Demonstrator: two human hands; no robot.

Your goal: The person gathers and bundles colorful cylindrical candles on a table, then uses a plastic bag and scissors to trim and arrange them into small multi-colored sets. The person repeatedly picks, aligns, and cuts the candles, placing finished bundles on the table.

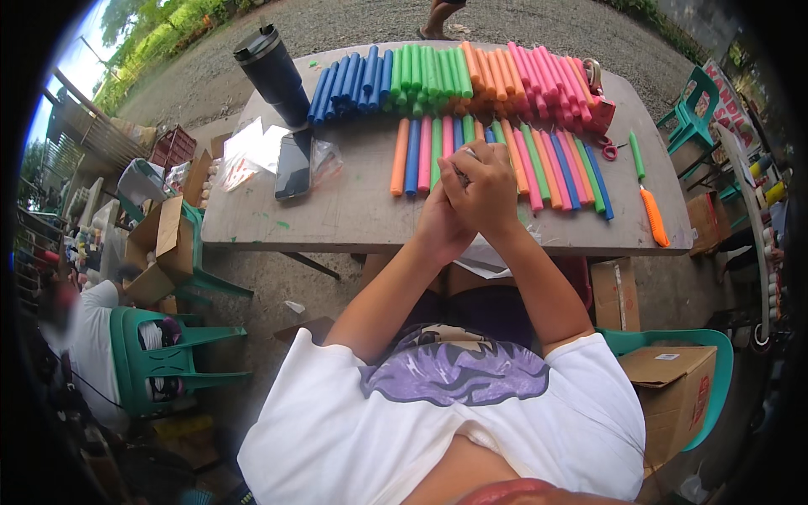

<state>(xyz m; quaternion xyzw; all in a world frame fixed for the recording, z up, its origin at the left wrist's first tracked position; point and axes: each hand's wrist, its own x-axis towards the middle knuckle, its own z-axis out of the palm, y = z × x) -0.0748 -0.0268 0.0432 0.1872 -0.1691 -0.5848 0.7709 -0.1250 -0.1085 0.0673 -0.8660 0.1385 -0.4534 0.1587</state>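
Either side of right hand (490, 187): candle row (528, 168).

Work table (353, 223), grey-topped, corners rounded; floor (273, 324), grey, concrete-like; gravel ground (362, 25) beyond the table's far edge; greenery (130, 38) at upper left, in bright daylight; green plastic chair (126, 362), lower left; second green chair (720, 370), lower right, bearing a cardboard box (669, 374); third green chair (699, 97), far upper right; dark red crate (172, 147), left of the table; slatted fence (101, 122), further left
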